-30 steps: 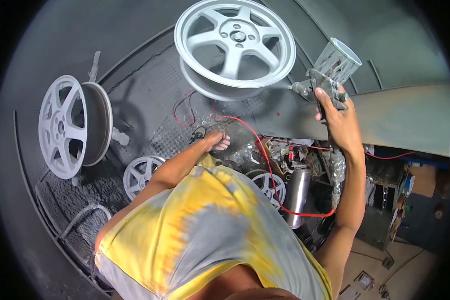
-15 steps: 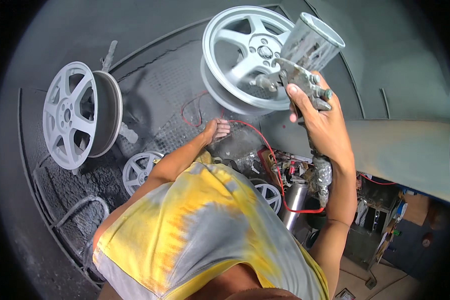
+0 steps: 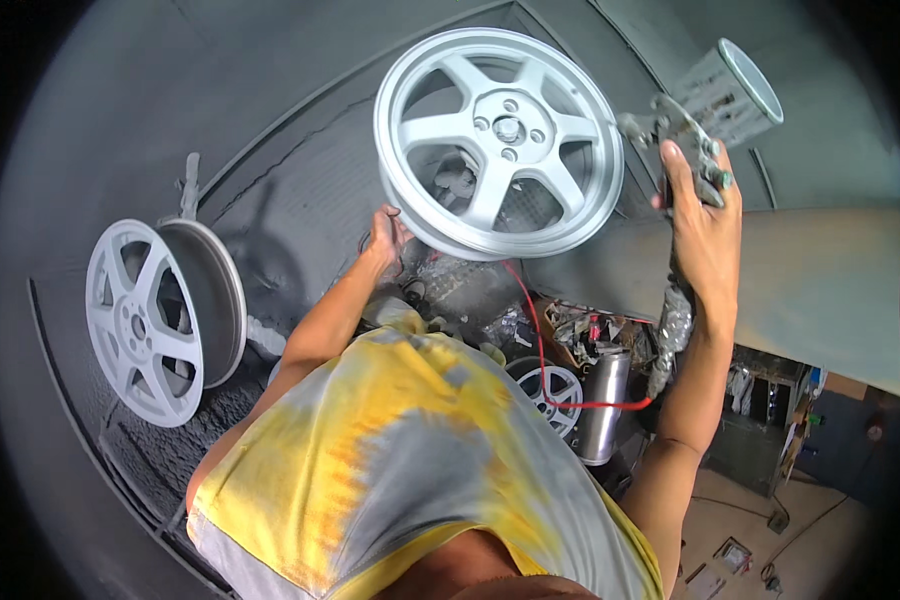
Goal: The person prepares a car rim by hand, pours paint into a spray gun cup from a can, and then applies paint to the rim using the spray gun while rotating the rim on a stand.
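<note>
A second grey wheel (image 3: 155, 320) stands on edge at the left against the dark booth wall. Lower down, a smaller wheel (image 3: 550, 392) lies beside a metal canister (image 3: 604, 405), with a red cable (image 3: 540, 335) looping past them.

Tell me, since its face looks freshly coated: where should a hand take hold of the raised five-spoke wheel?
Probably by the lower-left outer rim of the silver wheel, reached from below and behind, where the left hand already touches it. The spoked face tilts up toward the camera, so an edge grip stays off it and away from the spray gun in the right hand.
</note>
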The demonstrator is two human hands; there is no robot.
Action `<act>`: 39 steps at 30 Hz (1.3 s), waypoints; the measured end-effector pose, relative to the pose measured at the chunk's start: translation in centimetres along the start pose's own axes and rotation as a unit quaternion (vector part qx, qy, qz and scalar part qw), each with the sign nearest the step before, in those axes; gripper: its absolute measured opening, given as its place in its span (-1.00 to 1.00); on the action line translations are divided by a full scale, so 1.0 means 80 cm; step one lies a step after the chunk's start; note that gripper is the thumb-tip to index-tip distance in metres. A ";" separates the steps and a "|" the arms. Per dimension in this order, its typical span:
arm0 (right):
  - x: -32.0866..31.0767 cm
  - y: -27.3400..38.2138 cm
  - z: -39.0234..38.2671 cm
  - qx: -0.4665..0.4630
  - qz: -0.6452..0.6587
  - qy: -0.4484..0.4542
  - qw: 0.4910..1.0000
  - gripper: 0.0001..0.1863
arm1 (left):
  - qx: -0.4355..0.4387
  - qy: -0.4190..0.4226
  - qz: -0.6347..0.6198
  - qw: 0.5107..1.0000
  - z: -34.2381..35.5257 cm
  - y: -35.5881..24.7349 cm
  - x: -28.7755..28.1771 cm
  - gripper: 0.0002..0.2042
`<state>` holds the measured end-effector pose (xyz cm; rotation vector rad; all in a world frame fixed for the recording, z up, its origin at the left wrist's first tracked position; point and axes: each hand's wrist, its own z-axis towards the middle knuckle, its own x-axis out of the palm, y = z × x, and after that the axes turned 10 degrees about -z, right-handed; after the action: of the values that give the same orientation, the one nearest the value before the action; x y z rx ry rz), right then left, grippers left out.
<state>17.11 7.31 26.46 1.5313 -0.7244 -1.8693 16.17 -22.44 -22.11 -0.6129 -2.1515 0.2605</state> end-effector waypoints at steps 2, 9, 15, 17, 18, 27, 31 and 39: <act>-0.021 -0.014 -0.012 0.034 -0.064 0.002 0.997 -0.76 | 0.003 -0.018 0.011 1.000 0.000 -0.002 0.008 -0.70; -0.033 -0.019 -0.046 0.080 0.018 0.072 0.994 -0.78 | 0.014 -0.041 0.061 0.997 0.004 0.013 -0.012 -0.78; -0.023 -0.010 -0.055 0.082 0.059 0.033 0.994 -0.78 | 0.021 -0.072 0.088 0.993 -0.016 0.029 0.007 -0.77; -0.021 -0.017 -0.061 0.076 0.071 0.013 0.994 -0.77 | 0.031 -0.071 0.092 0.993 -0.018 0.026 0.014 -0.76; -0.017 -0.023 -0.065 0.071 0.074 0.010 0.995 -0.77 | 0.041 -0.068 0.092 0.993 -0.013 0.018 0.014 -0.76; 0.034 -0.028 -0.102 0.083 0.112 0.087 0.986 -0.76 | 0.072 -0.043 0.032 0.996 0.038 -0.034 0.006 -0.80; 0.034 -0.025 -0.121 0.073 0.149 0.127 0.978 -0.74 | 0.063 -0.073 0.044 0.994 0.011 0.002 -0.010 -0.84; 0.017 -0.028 -0.113 0.086 0.096 0.088 0.988 -0.72 | 0.029 -0.080 0.040 0.996 -0.058 0.085 0.022 -0.91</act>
<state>25.53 7.49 22.32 1.6459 -0.9358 -1.5421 21.21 -15.82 -20.77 -0.6660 -2.2652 0.4275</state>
